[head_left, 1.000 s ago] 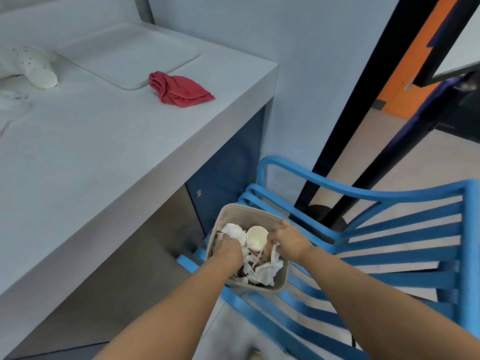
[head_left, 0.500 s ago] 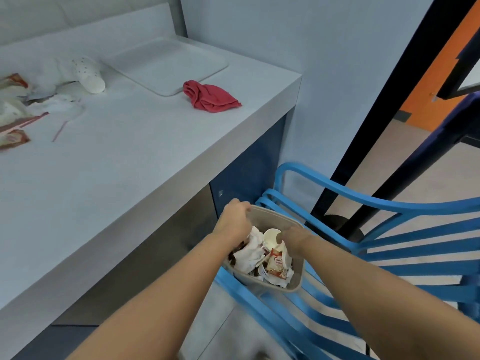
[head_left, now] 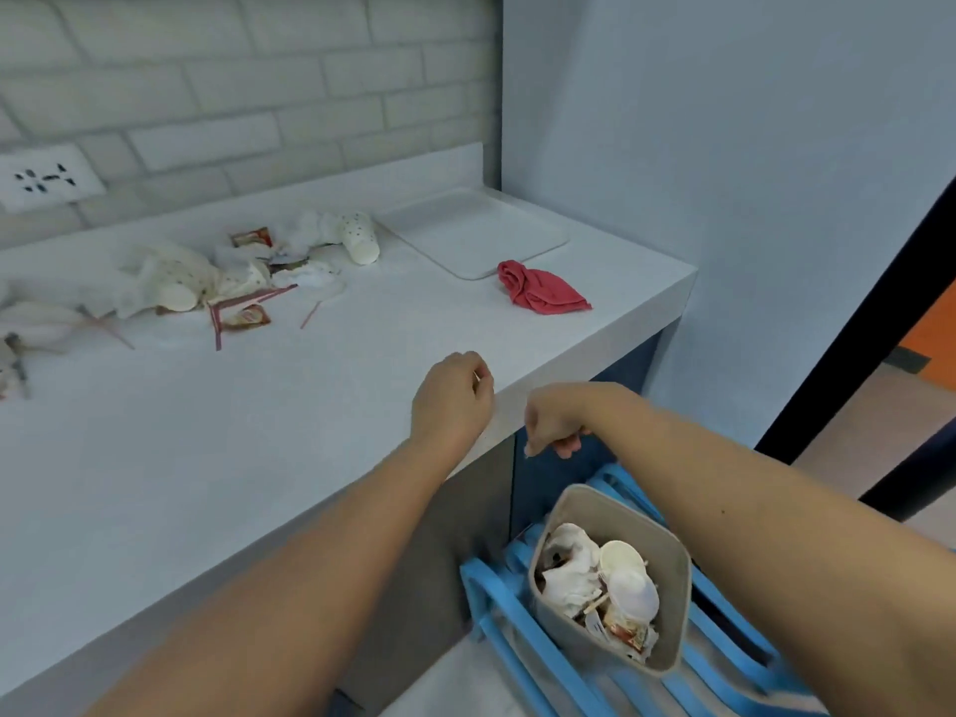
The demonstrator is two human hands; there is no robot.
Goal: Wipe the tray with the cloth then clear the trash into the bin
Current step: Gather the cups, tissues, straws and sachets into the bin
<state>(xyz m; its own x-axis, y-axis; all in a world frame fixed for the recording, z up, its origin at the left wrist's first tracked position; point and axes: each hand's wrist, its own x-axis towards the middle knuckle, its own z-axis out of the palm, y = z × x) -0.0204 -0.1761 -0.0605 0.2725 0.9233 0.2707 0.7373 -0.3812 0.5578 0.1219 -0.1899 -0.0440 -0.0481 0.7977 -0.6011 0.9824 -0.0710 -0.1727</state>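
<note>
A grey bin (head_left: 672,602) full of cups, napkins and wrappers stands on a blue chair (head_left: 496,618) below the counter's front edge. The white tray (head_left: 481,235) lies bare at the counter's far right corner, with the crumpled red cloth (head_left: 538,289) just in front of it. Loose trash (head_left: 243,282) of paper cups, napkins, sachets and stirrers is strewn along the back left. My left hand (head_left: 452,401) hovers over the counter edge, fingers curled, holding nothing. My right hand (head_left: 553,424) hangs curled just off the edge, above the bin, also with nothing in it.
A white brick wall with a socket plate (head_left: 46,181) backs the white counter (head_left: 207,458). A pale blue wall closes the right end. The chair's blue slats run out to the lower right, and a dark doorframe (head_left: 869,313) stands beyond.
Both hands have lifted out of the bin and risen to the counter edge. My view has swung up and left, bringing the wall and more of the trash into sight.
</note>
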